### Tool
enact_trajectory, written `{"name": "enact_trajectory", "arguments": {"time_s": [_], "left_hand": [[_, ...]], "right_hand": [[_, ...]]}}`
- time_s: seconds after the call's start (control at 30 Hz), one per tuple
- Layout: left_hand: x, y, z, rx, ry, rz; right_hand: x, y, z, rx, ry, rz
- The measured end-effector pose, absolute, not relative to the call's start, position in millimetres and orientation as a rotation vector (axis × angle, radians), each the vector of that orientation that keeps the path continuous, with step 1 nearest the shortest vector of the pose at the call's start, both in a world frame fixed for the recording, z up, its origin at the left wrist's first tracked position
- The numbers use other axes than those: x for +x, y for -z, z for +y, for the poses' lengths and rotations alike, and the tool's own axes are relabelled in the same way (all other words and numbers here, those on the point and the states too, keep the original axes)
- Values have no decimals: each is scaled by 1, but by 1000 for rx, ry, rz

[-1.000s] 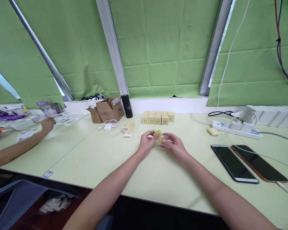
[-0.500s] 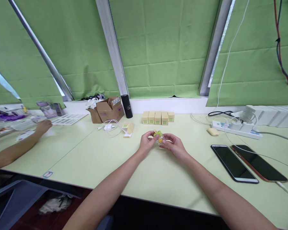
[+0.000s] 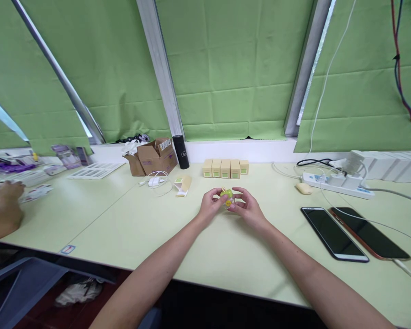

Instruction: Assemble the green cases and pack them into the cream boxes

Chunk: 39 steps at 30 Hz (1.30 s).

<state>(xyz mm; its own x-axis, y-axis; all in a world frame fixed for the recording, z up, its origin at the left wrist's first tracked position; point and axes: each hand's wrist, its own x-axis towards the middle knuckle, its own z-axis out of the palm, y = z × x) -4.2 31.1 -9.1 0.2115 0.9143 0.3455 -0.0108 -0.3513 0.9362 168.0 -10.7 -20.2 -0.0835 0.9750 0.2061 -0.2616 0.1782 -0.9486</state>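
My left hand (image 3: 209, 204) and my right hand (image 3: 249, 207) are together above the middle of the table. Between their fingertips is a small clear bottle-like piece (image 3: 228, 197) with a green top, a pale loop and something yellow in its lower part. The left thumb and fingers pinch its green top from the left. From the right, the right thumb and fingers grip its clear lower side. Fingers cover part of it, so its exact kind is hard to make out. Behind the hands lies an opened small box (image 3: 182, 185) with a green label.
Several small tan boxes (image 3: 225, 168) line the back. A cardboard carton (image 3: 156, 156), black tumbler (image 3: 181, 152) and charger cable (image 3: 154, 182) stand left of them. Two phones (image 3: 334, 234) and a power strip (image 3: 337, 185) are right. Another person's hand (image 3: 8, 195) is far left.
The small green-topped piece has turned slightly in my fingers, and its yellow part shows differently. The other person's hand has moved left, away from the white tray.
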Motion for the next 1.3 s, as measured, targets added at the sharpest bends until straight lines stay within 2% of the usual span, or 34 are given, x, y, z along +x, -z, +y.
{"name": "enact_trajectory", "arguments": {"time_s": [1.0, 1.3], "left_hand": [[-6, 9, 29, 1571, -1251, 795], [-6, 11, 25, 1788, -1231, 819]], "right_hand": [[167, 14, -14, -806, -1265, -1171], [169, 16, -10, -798, -1254, -1099]]}}
